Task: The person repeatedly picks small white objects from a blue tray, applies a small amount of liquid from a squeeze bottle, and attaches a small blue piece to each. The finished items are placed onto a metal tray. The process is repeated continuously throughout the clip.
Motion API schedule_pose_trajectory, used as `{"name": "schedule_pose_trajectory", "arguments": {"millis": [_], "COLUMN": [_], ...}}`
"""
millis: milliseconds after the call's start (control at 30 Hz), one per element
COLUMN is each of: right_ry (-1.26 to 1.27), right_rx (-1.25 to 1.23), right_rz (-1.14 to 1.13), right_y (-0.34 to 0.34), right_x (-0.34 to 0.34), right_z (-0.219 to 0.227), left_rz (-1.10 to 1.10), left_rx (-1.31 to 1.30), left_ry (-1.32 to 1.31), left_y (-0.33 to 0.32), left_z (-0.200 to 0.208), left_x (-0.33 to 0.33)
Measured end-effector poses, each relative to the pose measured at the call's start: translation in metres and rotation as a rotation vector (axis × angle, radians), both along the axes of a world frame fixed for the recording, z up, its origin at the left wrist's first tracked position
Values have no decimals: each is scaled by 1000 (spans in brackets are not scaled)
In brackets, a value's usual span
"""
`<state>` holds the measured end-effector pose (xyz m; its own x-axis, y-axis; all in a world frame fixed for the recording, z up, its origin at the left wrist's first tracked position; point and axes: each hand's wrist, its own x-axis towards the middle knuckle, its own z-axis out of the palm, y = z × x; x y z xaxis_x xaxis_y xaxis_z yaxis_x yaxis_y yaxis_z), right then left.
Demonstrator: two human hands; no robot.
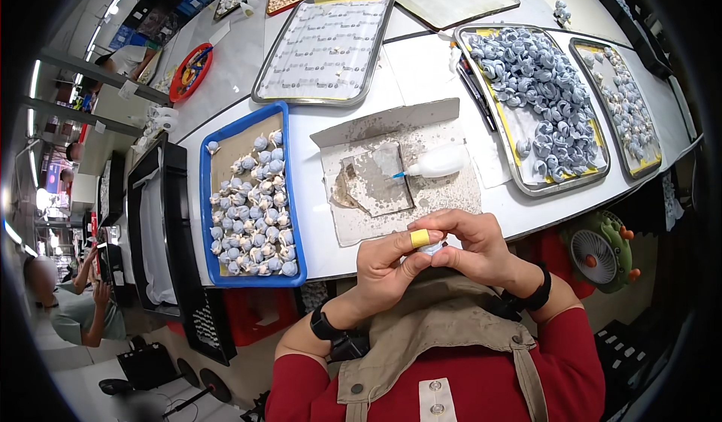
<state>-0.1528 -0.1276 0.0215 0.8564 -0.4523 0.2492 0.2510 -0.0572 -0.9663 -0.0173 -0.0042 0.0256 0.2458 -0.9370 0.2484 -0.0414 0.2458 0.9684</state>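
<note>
Close to my body at the table's front edge, my left hand [385, 265] and my right hand [480, 250] meet, fingertips pinched around a small pale blue piece [432, 248]. Fingers cover most of it, so its full shape is hidden. Yellow tape [420, 238] wraps a finger of my left hand. Just beyond my hands lies a stained cardboard sheet [451, 189] with one raised flap. On it rests a white squeeze bottle [440, 163] with a blue tip pointing left. The blue tray [208, 196] on the left holds many small rounded blue-and-cream pieces [252, 215].
On the right, a metal tray [538, 189] is heaped with curled blue-grey pieces [538, 83]; a narrower tray [645, 171] of small pieces stands beside it. Dark tools [475, 91] lie along its left side. Farther back are a paper-lined tray [320, 46] and a red basin [177, 89].
</note>
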Motion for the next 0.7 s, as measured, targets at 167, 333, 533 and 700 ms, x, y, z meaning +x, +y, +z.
{"name": "schedule_pose_trajectory", "arguments": {"millis": [167,333,533,700], "right_ry": [-15,20,37,-29], "right_rx": [-59,-47,-90,-57], "right_rz": [33,70,60,71], "right_y": [-5,-10,-11,-12], "right_x": [4,6,3,-1], "right_z": [0,4,13,10], "left_rz": [-59,-127,-155,-167], "left_rx": [-26,-33,-45,-17], "left_ry": [284,524,474,384], "left_y": [1,-1,-3,-4], "left_z": [-6,-9,-11,-9], "left_x": [-3,-4,-2,0]}}
